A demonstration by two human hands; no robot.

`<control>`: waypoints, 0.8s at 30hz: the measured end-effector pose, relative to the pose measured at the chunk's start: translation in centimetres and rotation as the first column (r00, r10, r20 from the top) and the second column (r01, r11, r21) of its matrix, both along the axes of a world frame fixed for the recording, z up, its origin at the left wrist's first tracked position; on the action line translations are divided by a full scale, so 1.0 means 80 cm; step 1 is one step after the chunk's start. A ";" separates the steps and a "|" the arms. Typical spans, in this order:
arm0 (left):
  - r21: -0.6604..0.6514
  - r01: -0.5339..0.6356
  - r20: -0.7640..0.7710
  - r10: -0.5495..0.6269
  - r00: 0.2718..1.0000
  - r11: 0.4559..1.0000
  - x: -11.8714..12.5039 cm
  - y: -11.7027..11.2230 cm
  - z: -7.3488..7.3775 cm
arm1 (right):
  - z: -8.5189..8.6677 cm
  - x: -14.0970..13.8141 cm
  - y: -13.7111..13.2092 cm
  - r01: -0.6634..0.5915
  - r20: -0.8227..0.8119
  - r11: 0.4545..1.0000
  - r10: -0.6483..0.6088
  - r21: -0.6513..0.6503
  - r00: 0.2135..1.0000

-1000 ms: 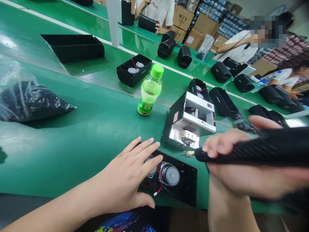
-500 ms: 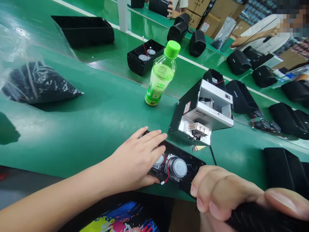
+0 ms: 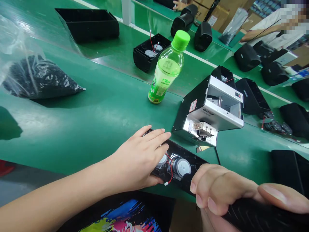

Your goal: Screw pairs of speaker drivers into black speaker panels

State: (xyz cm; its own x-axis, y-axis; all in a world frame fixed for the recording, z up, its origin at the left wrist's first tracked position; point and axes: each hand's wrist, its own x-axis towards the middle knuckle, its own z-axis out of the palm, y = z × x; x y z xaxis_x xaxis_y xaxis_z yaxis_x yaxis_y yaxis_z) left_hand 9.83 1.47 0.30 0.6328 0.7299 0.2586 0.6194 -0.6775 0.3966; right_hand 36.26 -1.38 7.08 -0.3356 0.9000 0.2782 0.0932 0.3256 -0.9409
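Note:
My left hand (image 3: 142, 158) lies across the left part of a black speaker panel (image 3: 196, 161), fingers over the top and thumb at its near edge. Between the fingers and the middle of the panel, one round speaker driver (image 3: 163, 160) is partly covered. A second silver-backed driver (image 3: 182, 167) shows fully beside it, with a red wire and white plug (image 3: 166, 183) lying between. Over the panel's right end, my right hand (image 3: 224, 187) is closed around a black ridged tool handle (image 3: 260, 212). Its working tip is hidden.
A silver-and-black machine (image 3: 210, 111) stands just behind the panel, a green-capped bottle (image 3: 166, 69) to its left. At left lies a clear bag of black parts (image 3: 43, 79). Black speaker housings (image 3: 88, 25) line the far bench, where another person's arm (image 3: 263, 32) shows.
The view has shifted, so the bottle and machine appear farther right. My right hand sits slightly closer to the second driver. Both hands keep their hold.

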 end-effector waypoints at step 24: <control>-0.009 0.020 0.074 -0.019 0.997 1.000 -0.005 -0.012 -0.012 | -0.033 -0.055 -0.024 0.042 -0.200 0.983 -0.006 0.178 0.980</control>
State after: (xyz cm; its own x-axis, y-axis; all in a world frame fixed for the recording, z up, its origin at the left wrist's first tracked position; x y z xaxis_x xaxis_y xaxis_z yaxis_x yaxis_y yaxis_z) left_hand 9.44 0.47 -0.64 0.6263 0.7204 0.2978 0.5752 -0.6850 0.4472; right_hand 31.89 -3.27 4.43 -0.2366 0.8356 0.4957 -0.0791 0.4920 -0.8670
